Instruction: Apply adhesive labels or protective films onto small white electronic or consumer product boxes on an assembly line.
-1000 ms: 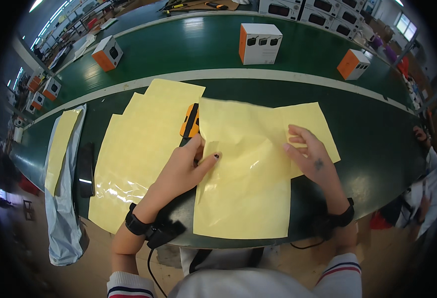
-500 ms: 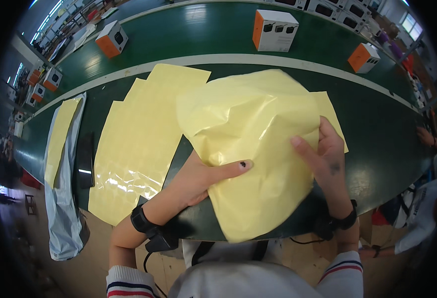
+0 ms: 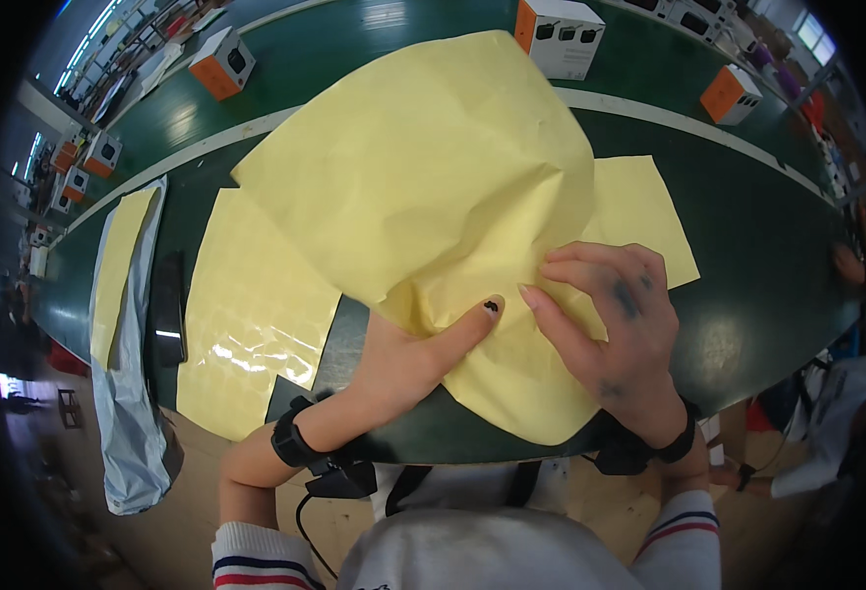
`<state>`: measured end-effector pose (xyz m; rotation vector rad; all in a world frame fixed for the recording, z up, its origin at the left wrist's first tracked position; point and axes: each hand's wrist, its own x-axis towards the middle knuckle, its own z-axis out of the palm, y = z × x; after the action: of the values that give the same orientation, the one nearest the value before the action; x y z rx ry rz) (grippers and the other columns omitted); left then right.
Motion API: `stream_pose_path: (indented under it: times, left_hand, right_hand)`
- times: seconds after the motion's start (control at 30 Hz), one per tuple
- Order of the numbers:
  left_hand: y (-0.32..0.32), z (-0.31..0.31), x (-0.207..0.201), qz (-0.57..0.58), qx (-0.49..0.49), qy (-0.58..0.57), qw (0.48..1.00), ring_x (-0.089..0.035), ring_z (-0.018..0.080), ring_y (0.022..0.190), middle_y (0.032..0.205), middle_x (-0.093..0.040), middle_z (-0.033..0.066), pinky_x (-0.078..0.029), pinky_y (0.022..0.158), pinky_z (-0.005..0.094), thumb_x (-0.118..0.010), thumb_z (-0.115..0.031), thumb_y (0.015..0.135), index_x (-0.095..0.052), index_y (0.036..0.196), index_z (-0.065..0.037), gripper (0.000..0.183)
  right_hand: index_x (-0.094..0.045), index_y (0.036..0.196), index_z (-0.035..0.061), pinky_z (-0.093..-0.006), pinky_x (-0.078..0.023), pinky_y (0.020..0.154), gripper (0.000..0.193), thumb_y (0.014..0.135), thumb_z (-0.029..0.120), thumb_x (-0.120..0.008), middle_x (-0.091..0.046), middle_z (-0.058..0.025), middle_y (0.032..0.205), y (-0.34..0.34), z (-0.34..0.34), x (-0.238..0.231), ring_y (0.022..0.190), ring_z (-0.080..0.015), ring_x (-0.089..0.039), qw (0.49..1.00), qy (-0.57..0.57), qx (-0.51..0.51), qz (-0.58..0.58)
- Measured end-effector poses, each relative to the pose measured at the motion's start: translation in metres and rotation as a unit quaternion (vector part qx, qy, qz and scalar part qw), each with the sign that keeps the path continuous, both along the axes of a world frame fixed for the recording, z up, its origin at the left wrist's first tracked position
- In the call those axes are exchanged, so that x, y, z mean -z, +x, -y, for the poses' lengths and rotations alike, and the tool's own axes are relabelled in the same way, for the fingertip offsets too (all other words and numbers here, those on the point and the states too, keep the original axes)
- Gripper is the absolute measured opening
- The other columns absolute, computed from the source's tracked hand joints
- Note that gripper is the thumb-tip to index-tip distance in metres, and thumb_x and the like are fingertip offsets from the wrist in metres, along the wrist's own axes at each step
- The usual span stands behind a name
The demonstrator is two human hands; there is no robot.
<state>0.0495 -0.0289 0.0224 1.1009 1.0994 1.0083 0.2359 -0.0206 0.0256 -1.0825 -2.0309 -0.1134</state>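
Observation:
A large crumpled yellow sheet (image 3: 423,147) bulges up in front of me, with a fold running down its middle. My left hand (image 3: 408,359) grips its lower left part, thumb on top and the other fingers hidden underneath. Over the lower right of the sheet is my right hand (image 3: 620,320), its fingers bent and the thumb tip a little apart from the fingertips, close to the crease. Glossy yellow sheets (image 3: 246,315) lie flat at the left, partly covered by the raised one. Another yellow piece (image 3: 644,216) shows at its right.
On the dark green table (image 3: 757,265), a black flat object (image 3: 168,310) lies beside a silvery plastic bag (image 3: 128,423) with a yellow strip on it. Orange-and-white boxes (image 3: 561,39) stand along the far green surface. Another person's arm shows at the right edge.
The yellow sheet has swung up and to the left, now overlapping a far box. My right hand has left its right edge and come in over its lower middle. My left hand keeps its hold.

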Motion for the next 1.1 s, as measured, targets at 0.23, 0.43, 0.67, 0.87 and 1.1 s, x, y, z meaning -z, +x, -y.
stream_pose_path:
  times: [0.23,0.43,0.67,0.87,1.1]
  left_hand:
    - [0.006,0.007,0.002,-0.045,-0.042,0.093,0.994,-0.06,0.0136,0.084,0.097,-0.063,0.0071,-0.05,0.071,0.0265,-0.066,-0.005,0.083,-0.059,0.107,0.002,0.026]
    - [0.01,0.01,0.012,-0.07,-0.059,0.178,0.98,-0.06,0.0134,0.081,0.095,-0.064,0.0062,-0.049,0.069,0.0261,-0.065,-0.003,0.083,-0.061,0.102,0.002,0.021]
    - [0.013,0.006,0.009,-0.074,-0.077,0.172,0.979,-0.06,0.0128,0.08,0.094,-0.063,0.0061,-0.049,0.068,0.0263,-0.066,-0.002,0.082,-0.06,0.103,0.002,0.022]
    - [0.015,0.005,-0.001,-0.016,-0.074,0.069,0.995,-0.06,0.0127,0.083,0.096,-0.063,0.0066,-0.05,0.069,0.0266,-0.066,-0.004,0.082,-0.058,0.107,0.002,0.027]
    - [0.012,0.004,0.004,-0.028,-0.08,0.096,0.992,-0.059,0.0127,0.084,0.096,-0.063,0.0069,-0.048,0.072,0.0262,-0.065,-0.008,0.085,-0.057,0.108,0.003,0.027]
  right_hand:
    - [-0.061,0.091,0.0056,-0.033,-0.044,0.073,0.024,0.071,0.007,-0.075,-0.063,-0.0038,0.094,-0.009,0.002,0.004,0.079,-0.0185,-0.06,1.0,0.006,-0.018,-0.004]
    - [-0.06,0.093,-0.0006,-0.0331,-0.047,0.07,0.026,0.07,0.001,-0.073,-0.064,-0.0083,0.092,-0.014,0.003,0.003,0.077,-0.0211,-0.061,0.999,0.035,-0.036,0.007]
    - [-0.06,0.091,-0.0002,-0.0323,-0.052,0.069,0.026,0.068,-0.002,-0.072,-0.064,-0.009,0.091,-0.014,0.001,0.007,0.077,-0.0225,-0.063,0.999,0.046,-0.018,-0.004]
    - [-0.06,0.09,0.0019,-0.029,-0.053,0.061,0.025,0.069,-0.004,-0.07,-0.065,-0.0088,0.088,-0.01,-0.001,0.005,0.073,-0.0227,-0.064,0.998,-0.006,-0.027,-0.059]
    - [-0.06,0.09,0.0022,-0.0296,-0.053,0.061,0.022,0.071,-0.004,-0.069,-0.065,-0.01,0.086,-0.008,-0.003,0.003,0.073,-0.0253,-0.065,0.994,-0.045,-0.047,-0.09]
